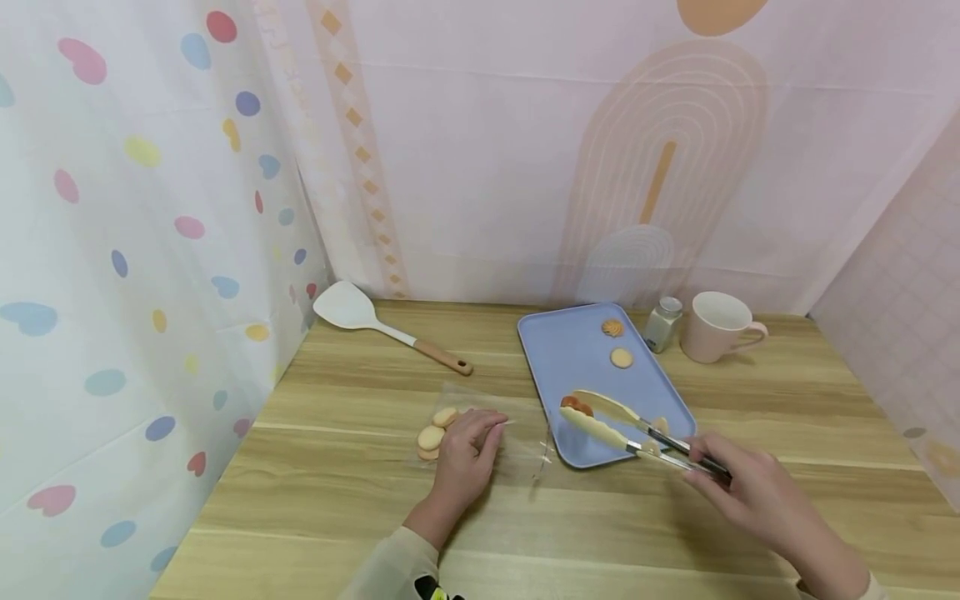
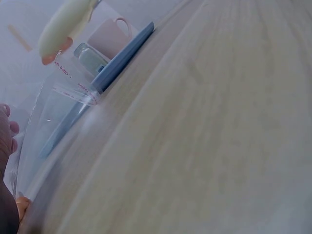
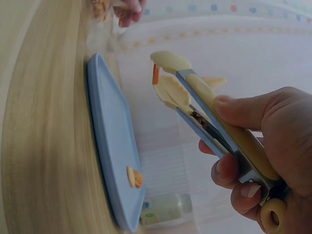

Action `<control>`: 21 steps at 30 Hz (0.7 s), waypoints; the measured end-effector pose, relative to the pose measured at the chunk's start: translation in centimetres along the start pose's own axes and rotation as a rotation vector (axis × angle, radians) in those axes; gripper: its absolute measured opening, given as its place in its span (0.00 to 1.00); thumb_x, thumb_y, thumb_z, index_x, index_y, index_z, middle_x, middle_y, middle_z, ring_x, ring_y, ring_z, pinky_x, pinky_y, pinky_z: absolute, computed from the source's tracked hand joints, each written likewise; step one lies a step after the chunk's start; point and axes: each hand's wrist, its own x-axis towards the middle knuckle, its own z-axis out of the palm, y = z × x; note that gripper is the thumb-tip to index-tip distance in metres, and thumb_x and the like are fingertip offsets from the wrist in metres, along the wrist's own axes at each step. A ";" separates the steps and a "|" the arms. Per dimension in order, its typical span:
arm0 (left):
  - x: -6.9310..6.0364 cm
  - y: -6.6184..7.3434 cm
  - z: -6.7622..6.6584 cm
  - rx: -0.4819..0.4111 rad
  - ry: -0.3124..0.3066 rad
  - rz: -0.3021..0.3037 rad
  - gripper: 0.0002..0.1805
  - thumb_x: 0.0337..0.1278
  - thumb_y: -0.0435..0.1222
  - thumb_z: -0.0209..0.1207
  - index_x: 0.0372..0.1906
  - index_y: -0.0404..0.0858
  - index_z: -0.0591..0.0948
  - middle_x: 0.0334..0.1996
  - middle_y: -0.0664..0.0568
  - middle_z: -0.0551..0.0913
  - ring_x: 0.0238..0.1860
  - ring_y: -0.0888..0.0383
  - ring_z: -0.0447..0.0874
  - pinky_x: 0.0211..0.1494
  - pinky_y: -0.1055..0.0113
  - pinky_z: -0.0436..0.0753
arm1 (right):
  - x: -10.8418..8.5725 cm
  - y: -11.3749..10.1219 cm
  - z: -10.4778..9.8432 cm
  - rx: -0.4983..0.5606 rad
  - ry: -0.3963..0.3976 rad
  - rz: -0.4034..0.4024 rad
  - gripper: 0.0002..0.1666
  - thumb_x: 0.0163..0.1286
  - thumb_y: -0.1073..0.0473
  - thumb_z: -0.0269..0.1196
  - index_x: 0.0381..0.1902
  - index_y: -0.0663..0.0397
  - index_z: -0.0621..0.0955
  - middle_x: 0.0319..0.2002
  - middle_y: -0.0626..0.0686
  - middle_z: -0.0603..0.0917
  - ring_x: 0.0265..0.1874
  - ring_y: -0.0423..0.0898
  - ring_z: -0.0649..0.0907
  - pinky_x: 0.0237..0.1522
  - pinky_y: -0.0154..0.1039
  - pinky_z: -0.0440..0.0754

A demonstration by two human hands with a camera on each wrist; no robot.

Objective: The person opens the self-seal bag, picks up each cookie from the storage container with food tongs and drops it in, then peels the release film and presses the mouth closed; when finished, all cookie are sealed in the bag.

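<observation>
The head view looks forward and down across the table point(image 1: 300, 492); both low, tilted wrist views share the blue tray point(image 3: 114, 117), frame left.

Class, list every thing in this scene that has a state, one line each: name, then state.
Tongs: held in the right hand, gripping a reddish-brown piece
Clear bag: held by the left hand, cookies inside
Blue tray: flat, two biscuits on it
Spatula: lying down
Jar: upright, capped
Mug: upright
</observation>
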 end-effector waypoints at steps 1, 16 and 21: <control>0.0 0.0 0.0 0.000 0.003 0.005 0.05 0.60 0.28 0.61 0.39 0.35 0.85 0.39 0.50 0.85 0.44 0.54 0.84 0.57 0.46 0.75 | -0.1 -0.2 -0.1 0.010 -0.001 -0.006 0.24 0.46 0.69 0.75 0.33 0.42 0.74 0.21 0.33 0.65 0.16 0.26 0.62 0.16 0.20 0.60; 0.0 -0.1 0.0 -0.011 0.026 0.038 0.05 0.58 0.26 0.61 0.39 0.33 0.84 0.40 0.49 0.85 0.44 0.53 0.83 0.55 0.43 0.75 | -0.2 -1.9 1.6 0.091 -0.076 -0.035 0.24 0.49 0.65 0.75 0.33 0.37 0.73 0.21 0.31 0.64 0.17 0.25 0.62 0.18 0.18 0.59; 0.0 0.0 0.1 -0.022 0.025 0.029 0.05 0.58 0.27 0.61 0.39 0.34 0.85 0.40 0.50 0.85 0.45 0.53 0.83 0.57 0.40 0.73 | 0.6 -1.6 3.0 0.091 -0.111 -0.069 0.21 0.51 0.63 0.74 0.35 0.39 0.74 0.21 0.32 0.65 0.17 0.25 0.60 0.18 0.18 0.59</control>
